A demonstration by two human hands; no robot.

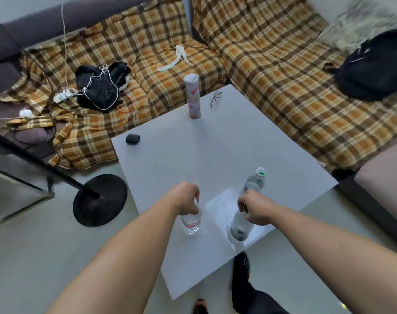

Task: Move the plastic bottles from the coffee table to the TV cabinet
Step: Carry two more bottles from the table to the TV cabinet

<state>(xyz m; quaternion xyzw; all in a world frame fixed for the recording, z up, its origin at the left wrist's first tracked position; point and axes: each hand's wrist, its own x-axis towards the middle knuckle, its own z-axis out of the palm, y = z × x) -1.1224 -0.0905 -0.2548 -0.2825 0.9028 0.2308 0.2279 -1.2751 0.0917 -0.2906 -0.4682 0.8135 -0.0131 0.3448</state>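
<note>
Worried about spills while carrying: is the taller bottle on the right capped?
Capped: a white-and-green cap sits on the neck of the taller bottle.

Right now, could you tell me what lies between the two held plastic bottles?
Nothing: the head view shows only bare white coffee table between the left clear plastic bottle and the right clear plastic bottle.

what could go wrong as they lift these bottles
The third bottle stands just behind the right hand; lifting may knock it over. The left hand grips the left bottle only near its top, so it could slip. The right bottle stands near the edge of the coffee table; a fumble might send it to the floor.
</note>
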